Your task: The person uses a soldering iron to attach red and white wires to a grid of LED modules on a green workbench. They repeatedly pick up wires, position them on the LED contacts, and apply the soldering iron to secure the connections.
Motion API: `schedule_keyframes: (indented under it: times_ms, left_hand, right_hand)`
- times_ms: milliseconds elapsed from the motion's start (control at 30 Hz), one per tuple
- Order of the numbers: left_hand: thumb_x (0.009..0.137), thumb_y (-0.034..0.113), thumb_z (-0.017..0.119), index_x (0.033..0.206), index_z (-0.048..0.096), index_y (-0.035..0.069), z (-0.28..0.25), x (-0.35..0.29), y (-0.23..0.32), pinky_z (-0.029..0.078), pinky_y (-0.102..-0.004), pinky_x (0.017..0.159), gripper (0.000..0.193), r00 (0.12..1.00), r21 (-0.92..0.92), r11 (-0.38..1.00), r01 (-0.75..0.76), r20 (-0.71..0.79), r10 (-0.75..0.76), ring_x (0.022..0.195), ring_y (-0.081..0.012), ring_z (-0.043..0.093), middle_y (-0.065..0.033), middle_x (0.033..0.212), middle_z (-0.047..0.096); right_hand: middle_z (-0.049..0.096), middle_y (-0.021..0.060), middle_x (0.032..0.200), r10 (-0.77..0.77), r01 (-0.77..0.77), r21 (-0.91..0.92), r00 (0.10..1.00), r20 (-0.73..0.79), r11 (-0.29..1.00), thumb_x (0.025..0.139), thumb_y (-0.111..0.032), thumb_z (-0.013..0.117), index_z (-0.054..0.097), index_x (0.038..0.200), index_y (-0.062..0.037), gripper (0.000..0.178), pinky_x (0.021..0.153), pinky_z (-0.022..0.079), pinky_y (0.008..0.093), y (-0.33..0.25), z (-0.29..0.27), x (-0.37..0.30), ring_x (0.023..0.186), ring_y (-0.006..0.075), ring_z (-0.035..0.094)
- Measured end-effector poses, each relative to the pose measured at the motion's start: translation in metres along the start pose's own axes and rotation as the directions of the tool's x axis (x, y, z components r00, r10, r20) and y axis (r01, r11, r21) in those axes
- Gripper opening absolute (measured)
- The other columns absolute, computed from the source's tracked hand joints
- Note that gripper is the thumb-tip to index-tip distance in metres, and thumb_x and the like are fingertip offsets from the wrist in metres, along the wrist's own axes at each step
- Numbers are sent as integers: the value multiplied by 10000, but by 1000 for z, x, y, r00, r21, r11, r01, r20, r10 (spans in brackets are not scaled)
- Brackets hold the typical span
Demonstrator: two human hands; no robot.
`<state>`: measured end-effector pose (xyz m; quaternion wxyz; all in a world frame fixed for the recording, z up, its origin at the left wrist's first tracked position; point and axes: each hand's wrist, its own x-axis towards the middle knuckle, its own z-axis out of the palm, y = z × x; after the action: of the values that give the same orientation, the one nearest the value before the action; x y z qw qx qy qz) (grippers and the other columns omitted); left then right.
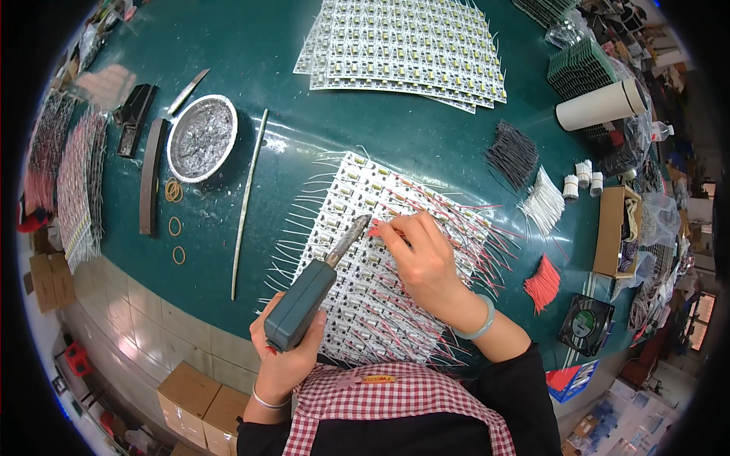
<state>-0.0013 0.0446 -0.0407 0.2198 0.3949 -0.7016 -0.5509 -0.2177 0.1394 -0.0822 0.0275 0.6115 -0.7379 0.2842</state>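
My left hand (298, 361) is wrapped round the dark green body of a soldering gun (302, 304). Its metal tip points up and right and ends just beside the fingertips of my right hand (427, 266). That hand is closed in a pinch on a few red wires (374, 227), low over a panel of white circuit boards (340, 207). Thin white wires stick out from the panel's left side, and many red and white ones fan out on its right. Whether the tip touches the board, I cannot tell.
Left lie a bowl of silvery scraps (202, 138), rubber bands (176, 226) and a thin rod (249, 205). Stacked panels (407, 53) lie at the back. Right are black (511, 156), white (543, 202) and red wire bundles (541, 285), a white cylinder (601, 105) and a fan (585, 325).
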Motion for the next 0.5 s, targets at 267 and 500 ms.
schedule_keyframes:
  times_ms: [267, 500]
  left_hand:
    - [777, -61, 730, 958, 682, -67, 1, 1, 0, 467, -239, 609, 188, 999, 47, 999, -27, 24, 26, 710, -97, 606, -78, 857, 661]
    - [783, -49, 731, 933, 675, -58, 1, 1, 0, 458, -233, 602, 160, 1000, 29, 999, 12, 10, -12, 691, -81, 588, -60, 836, 654]
  right_hand:
    - [599, 99, 953, -10, 10, -13, 1000, 5, 1000, 766, -21, 665, 651, 1049, 51, 292, 638, 480, 320, -1, -1, 3, 850, 232, 564]
    - [593, 100, 928, -16, 16, -17, 1000, 23, 1000, 774, -27, 675, 648, 1013, 56, 255, 641, 483, 322, 0, -1, 4, 845, 234, 561]
